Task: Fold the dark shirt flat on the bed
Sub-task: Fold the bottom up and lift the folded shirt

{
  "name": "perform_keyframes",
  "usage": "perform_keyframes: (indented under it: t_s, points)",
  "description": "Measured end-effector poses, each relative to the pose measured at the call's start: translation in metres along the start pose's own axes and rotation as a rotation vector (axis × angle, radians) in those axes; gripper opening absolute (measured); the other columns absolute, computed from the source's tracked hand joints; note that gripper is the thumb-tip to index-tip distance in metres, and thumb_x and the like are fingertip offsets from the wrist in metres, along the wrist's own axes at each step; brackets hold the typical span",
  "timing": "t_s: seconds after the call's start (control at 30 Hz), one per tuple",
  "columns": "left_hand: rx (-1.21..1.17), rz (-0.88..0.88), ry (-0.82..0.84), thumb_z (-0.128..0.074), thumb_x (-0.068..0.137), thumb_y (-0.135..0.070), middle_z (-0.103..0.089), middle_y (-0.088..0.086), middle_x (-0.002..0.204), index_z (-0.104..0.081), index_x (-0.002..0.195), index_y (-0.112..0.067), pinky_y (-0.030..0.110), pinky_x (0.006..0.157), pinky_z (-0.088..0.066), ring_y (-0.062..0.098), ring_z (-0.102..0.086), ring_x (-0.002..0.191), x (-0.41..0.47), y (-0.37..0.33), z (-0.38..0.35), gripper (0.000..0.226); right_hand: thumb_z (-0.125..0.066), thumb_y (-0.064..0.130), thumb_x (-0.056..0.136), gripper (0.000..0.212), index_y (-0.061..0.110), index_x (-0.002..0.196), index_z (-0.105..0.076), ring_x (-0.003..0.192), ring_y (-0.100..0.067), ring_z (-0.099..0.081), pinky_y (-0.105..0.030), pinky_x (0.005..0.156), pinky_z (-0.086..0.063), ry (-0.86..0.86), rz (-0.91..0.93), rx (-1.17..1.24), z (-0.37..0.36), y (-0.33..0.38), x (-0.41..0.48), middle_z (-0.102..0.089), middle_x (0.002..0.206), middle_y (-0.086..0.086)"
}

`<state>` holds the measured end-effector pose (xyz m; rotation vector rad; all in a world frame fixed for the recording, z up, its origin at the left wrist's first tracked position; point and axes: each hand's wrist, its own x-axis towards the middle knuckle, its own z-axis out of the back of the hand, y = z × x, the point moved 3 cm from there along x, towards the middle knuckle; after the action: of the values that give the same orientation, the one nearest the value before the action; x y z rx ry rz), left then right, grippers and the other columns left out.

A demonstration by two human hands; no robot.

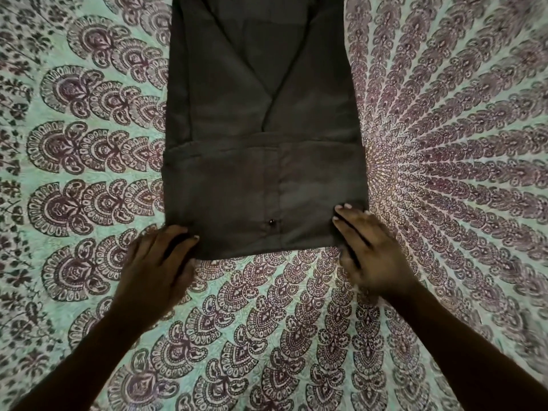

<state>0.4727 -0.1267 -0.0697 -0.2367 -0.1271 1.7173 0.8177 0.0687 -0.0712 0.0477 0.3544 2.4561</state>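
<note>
The dark shirt [261, 137] lies on the bed as a long narrow strip, sleeves crossed over its middle. Its near end is folded up into a flat panel with one button [270, 222] showing. My left hand [157, 262] holds the near left corner, with dark cloth showing between thumb and fingers. My right hand [367, 250] holds the near right corner, its fingers stretched over the top of the cloth and its thumb at the near edge. The shirt's far end runs out of view at the top.
The bed is covered by a mint-green spread [444, 143] printed with a purple fan pattern, and it fills the whole view around the shirt. Both my forearms reach in from the bottom corners.
</note>
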Motion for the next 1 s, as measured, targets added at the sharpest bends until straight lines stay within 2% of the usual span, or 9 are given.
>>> perform_keyframes:
  t_s: [0.17,0.27,0.37,0.43,0.5,0.6,0.87,0.93,1.0]
  points:
    - [-0.245,0.144,-0.117,-0.043,0.104,-0.027,-0.071,0.015,0.104,-0.070,0.108,-0.004,0.037,0.091,-0.041,0.029,-0.064,0.091,0.031,-0.002,0.019,0.035,-0.052,0.014,0.091,0.039,-0.001,0.123,-0.068,0.104,-0.028,-0.059,-0.050,0.084,-0.059,-0.227,-0.009,0.047,0.019,-0.005,0.028,-0.070,0.117,-0.018]
    - [-0.449,0.214,-0.309,-0.047,0.106,-0.019,-0.068,0.004,0.092,-0.067,0.112,-0.002,0.014,0.074,-0.049,0.001,-0.061,0.080,0.067,-0.007,0.055,0.027,-0.050,0.012,0.100,0.030,-0.003,0.119,-0.069,0.083,-0.029,-0.065,-0.043,0.067,-0.061,-0.368,-0.129,0.187,0.043,-0.011,0.056,-0.068,0.108,-0.019]
    - [-0.589,0.251,-0.477,-0.053,0.107,-0.014,-0.062,-0.027,0.094,-0.058,0.116,-0.038,0.000,0.068,-0.043,-0.016,-0.059,0.084,0.113,-0.007,0.095,0.026,-0.052,0.010,0.103,0.023,-0.002,0.114,-0.068,0.082,-0.024,-0.066,-0.032,0.072,-0.060,-0.530,-0.180,0.299,0.076,-0.019,0.098,-0.069,0.102,-0.017]
    - [-0.594,0.247,-0.505,-0.050,0.107,-0.012,-0.059,-0.018,0.091,-0.049,0.107,-0.047,0.000,0.066,-0.040,-0.006,-0.059,0.079,0.146,0.000,0.112,0.035,-0.053,0.009,0.102,0.023,-0.003,0.113,-0.068,0.085,-0.011,-0.061,-0.008,0.079,-0.051,-0.583,-0.220,0.338,0.096,-0.025,0.128,-0.070,0.101,-0.017]
    - [-0.507,0.177,-0.504,-0.044,0.098,-0.002,-0.055,0.000,0.089,-0.056,0.098,-0.031,0.000,0.068,-0.036,0.006,-0.046,0.071,0.178,0.012,0.127,0.031,-0.052,0.010,0.102,0.023,-0.003,0.112,-0.068,0.084,-0.003,-0.056,0.001,0.079,-0.043,-0.609,-0.264,0.375,0.113,-0.033,0.158,-0.070,0.100,-0.017]
    - [-0.453,0.063,-0.491,-0.042,0.077,0.003,-0.058,0.013,0.096,-0.068,0.092,-0.001,0.022,0.070,-0.040,0.014,-0.048,0.084,0.225,0.032,0.143,0.030,-0.055,0.011,0.102,0.022,-0.005,0.109,-0.069,0.085,-0.006,-0.059,0.000,0.082,-0.040,-0.689,-0.273,0.406,0.130,-0.044,0.200,-0.071,0.097,-0.012]
    - [-0.421,0.058,-0.436,-0.043,0.082,-0.001,-0.058,0.021,0.104,-0.067,0.107,-0.001,0.031,0.080,-0.039,0.027,-0.054,0.093,0.344,0.078,0.142,0.035,-0.056,0.009,0.100,0.024,-0.001,0.116,-0.070,0.096,-0.022,-0.068,-0.018,0.082,-0.045,-0.719,-0.289,0.407,0.141,-0.091,0.325,-0.076,0.107,-0.013]
    - [-0.389,0.061,-0.441,-0.044,0.083,0.000,-0.058,0.023,0.105,-0.067,0.109,-0.001,0.028,0.084,-0.037,0.026,-0.053,0.094,0.369,0.087,0.139,0.035,-0.054,0.011,0.100,0.026,0.003,0.117,-0.071,0.093,-0.023,-0.069,-0.018,0.080,-0.046,-0.684,-0.305,0.403,0.139,-0.105,0.354,-0.076,0.106,-0.011]
    - [-0.347,0.074,-0.434,-0.044,0.085,0.000,-0.056,0.024,0.109,-0.066,0.112,-0.002,0.030,0.087,-0.038,0.028,-0.053,0.098,0.397,0.095,0.135,0.035,-0.053,0.013,0.099,0.024,0.006,0.115,-0.070,0.088,-0.026,-0.069,-0.029,0.077,-0.051,-0.675,-0.333,0.412,0.138,-0.118,0.381,-0.076,0.103,-0.011]
